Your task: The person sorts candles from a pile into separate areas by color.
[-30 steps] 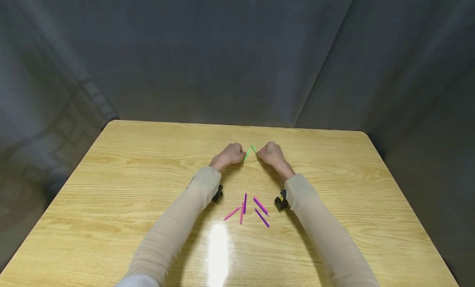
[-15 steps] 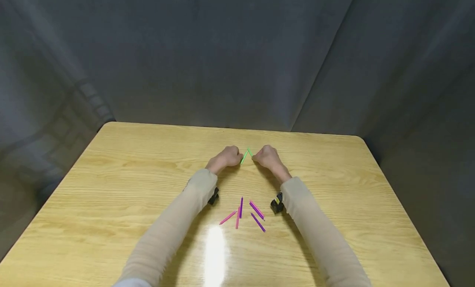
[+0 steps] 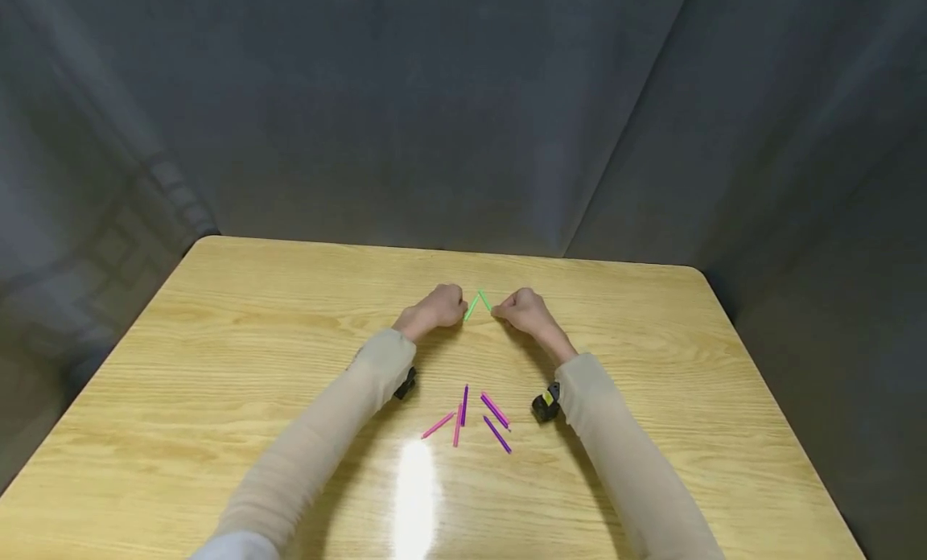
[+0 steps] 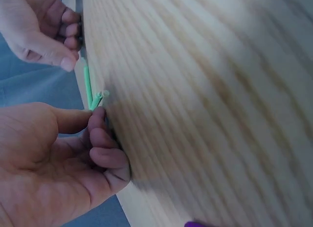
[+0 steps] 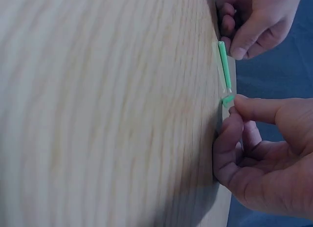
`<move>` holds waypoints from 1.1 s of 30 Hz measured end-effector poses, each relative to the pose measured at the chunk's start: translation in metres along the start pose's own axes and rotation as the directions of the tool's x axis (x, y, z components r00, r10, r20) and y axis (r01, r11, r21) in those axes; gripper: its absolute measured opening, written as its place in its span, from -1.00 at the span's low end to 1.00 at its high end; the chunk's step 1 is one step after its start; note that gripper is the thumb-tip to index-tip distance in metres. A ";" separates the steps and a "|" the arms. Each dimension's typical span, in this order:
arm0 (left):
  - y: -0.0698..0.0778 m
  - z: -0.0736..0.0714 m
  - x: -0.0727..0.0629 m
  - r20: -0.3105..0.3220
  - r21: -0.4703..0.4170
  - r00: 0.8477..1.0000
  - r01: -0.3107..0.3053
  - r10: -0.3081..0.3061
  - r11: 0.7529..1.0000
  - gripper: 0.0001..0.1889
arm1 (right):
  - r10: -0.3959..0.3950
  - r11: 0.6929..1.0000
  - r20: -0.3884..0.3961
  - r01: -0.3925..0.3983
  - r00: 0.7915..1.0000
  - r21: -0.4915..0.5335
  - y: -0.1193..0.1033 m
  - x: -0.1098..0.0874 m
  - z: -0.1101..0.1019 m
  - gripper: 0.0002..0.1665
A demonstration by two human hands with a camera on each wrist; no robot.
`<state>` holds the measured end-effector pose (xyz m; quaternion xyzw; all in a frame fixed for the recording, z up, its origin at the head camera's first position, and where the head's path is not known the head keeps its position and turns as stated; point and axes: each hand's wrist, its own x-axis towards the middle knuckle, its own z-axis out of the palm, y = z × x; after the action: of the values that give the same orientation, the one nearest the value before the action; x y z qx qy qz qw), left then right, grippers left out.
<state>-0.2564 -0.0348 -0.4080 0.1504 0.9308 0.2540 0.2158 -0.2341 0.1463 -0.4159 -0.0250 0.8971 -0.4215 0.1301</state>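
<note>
Two thin green candles stand out at the far middle of the table, tips together in a peak shape. My left hand (image 3: 438,304) pinches the near end of the left green candle (image 3: 471,307) between thumb and finger. The right green candle (image 3: 485,300) has its near end at my right hand's thumb and forefinger, which pinch it low over the wood. In the right wrist view the left candle (image 5: 224,65) shows at length, while the right one (image 5: 228,100) is seen nearly end-on. The other fingers of both hands are curled.
Several pink and purple candles lie between the forearms, among them a slanted pink candle (image 3: 438,426) and a purple candle (image 3: 497,434). Black wrist cameras hang under both sleeves. The wooden table (image 3: 275,302) ends at a grey curtain (image 3: 391,125).
The head view has shifted slightly. My right fingers have drawn back a little along the right green candle, so more of it shows. The left hand stays by its candle.
</note>
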 end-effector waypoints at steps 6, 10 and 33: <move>-0.004 -0.004 -0.006 -0.031 0.020 0.999 -0.027 0.028 0.999 -0.74 | -0.031 0.999 0.019 0.031 0.999 -0.007 0.004 -0.006 -0.003 -0.53; -0.007 -0.008 -0.012 -0.068 0.045 0.997 -0.046 0.049 0.998 -0.69 | -0.041 0.999 0.038 0.042 0.998 -0.016 0.005 -0.011 -0.007 -0.53; -0.031 -0.017 -0.088 -0.113 0.166 0.990 0.104 -0.085 0.981 -0.78 | -0.048 0.999 0.172 0.050 0.984 -0.007 0.018 -0.062 -0.008 -0.82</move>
<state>-0.1936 -0.1018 -0.3826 0.1104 0.9653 0.1699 0.1646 -0.1749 0.1736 -0.4115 -0.0841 0.8839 -0.4158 0.1966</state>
